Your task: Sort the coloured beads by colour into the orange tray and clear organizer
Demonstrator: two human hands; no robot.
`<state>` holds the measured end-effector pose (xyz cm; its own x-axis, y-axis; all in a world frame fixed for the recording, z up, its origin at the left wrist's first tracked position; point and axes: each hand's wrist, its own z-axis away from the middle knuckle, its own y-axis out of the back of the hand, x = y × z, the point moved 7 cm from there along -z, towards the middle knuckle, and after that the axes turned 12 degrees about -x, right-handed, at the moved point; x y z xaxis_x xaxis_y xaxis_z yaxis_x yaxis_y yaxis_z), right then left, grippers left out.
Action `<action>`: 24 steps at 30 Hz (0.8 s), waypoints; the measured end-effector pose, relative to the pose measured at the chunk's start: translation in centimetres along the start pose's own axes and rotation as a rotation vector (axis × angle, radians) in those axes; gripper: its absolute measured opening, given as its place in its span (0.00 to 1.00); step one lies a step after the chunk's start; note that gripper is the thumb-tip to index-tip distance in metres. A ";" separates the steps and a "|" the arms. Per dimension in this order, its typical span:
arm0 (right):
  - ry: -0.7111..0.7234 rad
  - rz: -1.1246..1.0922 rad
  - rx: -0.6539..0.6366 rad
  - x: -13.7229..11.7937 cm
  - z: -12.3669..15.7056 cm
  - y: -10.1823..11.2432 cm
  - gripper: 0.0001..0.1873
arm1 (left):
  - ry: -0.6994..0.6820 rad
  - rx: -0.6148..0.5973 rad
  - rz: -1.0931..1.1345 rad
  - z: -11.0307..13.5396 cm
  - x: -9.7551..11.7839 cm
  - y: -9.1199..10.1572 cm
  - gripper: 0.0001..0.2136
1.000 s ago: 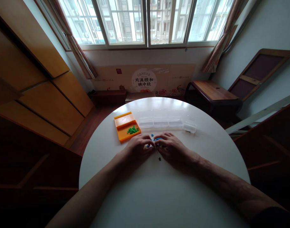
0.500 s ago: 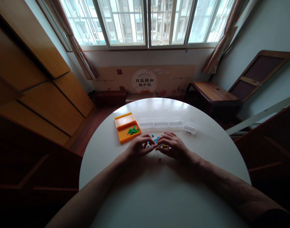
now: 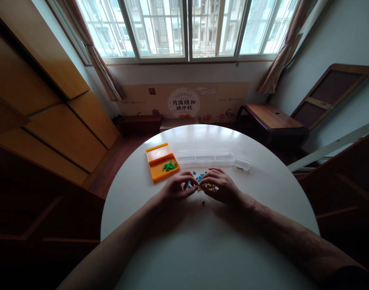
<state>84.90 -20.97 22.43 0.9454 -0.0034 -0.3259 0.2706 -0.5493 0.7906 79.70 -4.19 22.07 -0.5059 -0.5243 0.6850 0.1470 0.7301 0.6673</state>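
Your left hand (image 3: 176,187) and your right hand (image 3: 220,187) rest on the round white table (image 3: 202,249), with their fingertips almost meeting in the middle. The fingers of both hands are curled over a small pile of blue and yellow pieces (image 3: 199,177). I cannot tell if either hand is pinching one. A second ago your hands lay flatter on the pile and hid more of it; now more blue shows. Since half a second ago, almost nothing has moved. One dark bit (image 3: 203,201) lies alone, near your thumbs. Behind your left hand sits an orange box (image 3: 158,155) with green bits (image 3: 169,165) inside. A row of clear boxes (image 3: 204,156) stands beside it.
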 end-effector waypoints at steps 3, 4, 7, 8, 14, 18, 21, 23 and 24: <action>-0.033 -0.067 -0.003 0.6 0.1 -0.2 0.03 | -0.009 0.043 -0.145 0.2 0.1 0.3 0.07; -0.042 -0.089 -0.007 0.7 0.1 -0.3 0.02 | -0.015 0.053 -0.201 0.2 0.2 0.3 0.07; -0.056 -0.135 -0.022 1.1 0.2 -0.7 0.01 | -0.027 0.063 -0.310 0.2 0.4 0.5 0.06; -0.059 -0.147 -0.032 1.3 0.2 -0.8 0.02 | -0.031 0.060 -0.331 0.2 0.5 0.5 0.07; -0.057 -0.184 -0.077 1.8 0.4 -1.5 0.05 | -0.077 0.037 -0.403 0.2 1.1 0.5 0.08; -0.059 -0.185 -0.077 1.8 0.4 -1.5 0.04 | -0.093 0.058 -0.405 0.3 1.1 0.6 0.07; -0.056 -0.189 -0.066 1.7 0.3 -1.3 0.04 | -0.091 0.055 -0.399 0.3 1.0 0.5 0.07; -0.059 -0.187 -0.065 1.6 0.3 -1.2 0.05 | -0.081 0.057 -0.395 0.2 0.9 0.6 0.06; -0.063 -0.188 -0.064 1.5 0.2 -1.1 0.05 | -0.076 0.070 -0.393 0.2 0.8 0.7 0.06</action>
<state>86.00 -20.54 20.95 0.8645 0.0405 -0.5010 0.4539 -0.4910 0.7436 79.21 -3.97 23.04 -0.5739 -0.7375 0.3561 -0.1268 0.5096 0.8510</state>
